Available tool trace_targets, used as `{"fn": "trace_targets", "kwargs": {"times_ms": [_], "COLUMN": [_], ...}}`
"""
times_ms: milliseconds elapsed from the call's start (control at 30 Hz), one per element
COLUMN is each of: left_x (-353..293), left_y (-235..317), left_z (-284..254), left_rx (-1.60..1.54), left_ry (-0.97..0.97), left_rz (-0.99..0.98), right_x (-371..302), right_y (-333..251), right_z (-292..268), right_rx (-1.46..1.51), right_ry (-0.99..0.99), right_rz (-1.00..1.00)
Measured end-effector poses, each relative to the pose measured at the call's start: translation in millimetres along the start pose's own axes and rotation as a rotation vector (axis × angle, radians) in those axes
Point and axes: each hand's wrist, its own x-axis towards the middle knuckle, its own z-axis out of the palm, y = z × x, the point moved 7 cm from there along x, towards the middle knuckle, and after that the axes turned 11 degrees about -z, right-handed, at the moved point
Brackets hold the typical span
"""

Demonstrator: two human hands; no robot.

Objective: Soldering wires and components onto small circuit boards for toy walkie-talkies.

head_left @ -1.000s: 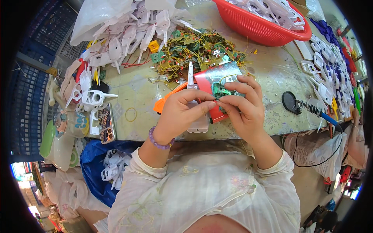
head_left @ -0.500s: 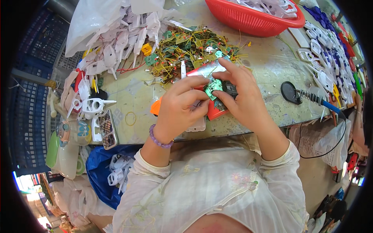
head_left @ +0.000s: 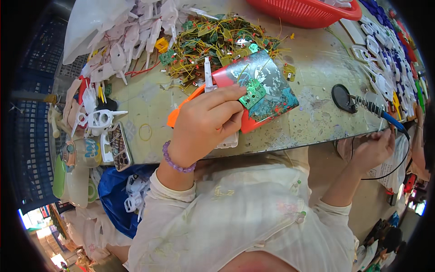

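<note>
My left hand [head_left: 206, 120] pinches the edge of a green circuit board [head_left: 253, 94] between thumb and fingers. The board is held over a red-edged panel [head_left: 276, 86] with a worn, silvery and dark top. Beside that hand are an orange piece [head_left: 181, 113] and an upright white plastic part [head_left: 208, 72]. At the right table edge, my right hand [head_left: 375, 148] has loosely curled fingers, with nothing visible in them. Its fingertips are just below the blue handle of a soldering iron [head_left: 393, 121], whose front end sits in a coiled-spring stand [head_left: 343, 98].
A tangled heap of wired circuit boards [head_left: 213, 45] lies beyond the panel. White plastic casings [head_left: 122, 50] pile up at the far left, and more [head_left: 376, 50] line the right. A red basket [head_left: 303, 16] stands at the back. A phone [head_left: 119, 147] lies near the left edge.
My right hand has left the circuit board and moved right to the soldering iron. The left hand keeps the board, and the panel's top has come into view.
</note>
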Motion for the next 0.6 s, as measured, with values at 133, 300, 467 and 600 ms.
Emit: {"fn": "trace_targets", "kwargs": {"times_ms": [133, 300, 467, 600], "left_x": [0.6, -2.1, -3.5, -1.9], "left_y": [-2.3, -2.4, -4.4, -0.6], "left_z": [-0.2, 0.8, 0.5, -2.2], "left_rx": [-0.012, -0.014, 0.004, 0.016], "left_ry": [0.007, 0.003, 0.007, -0.006], "left_rz": [-0.023, -0.028, -0.035, -0.016], "right_x": [31.9, 51.4, 73.3, 81.3], "right_y": [-2.7, 20.8, 0.3, -102.8], "right_z": [-1.7, 12.9, -0.5, -47.0], "right_rx": [-0.165, -0.360, -0.472, -1.780], "right_ry": [-0.042, -0.247, -0.192, -0.036], "right_rz": [-0.024, 0.097, -0.098, -1.063]}}
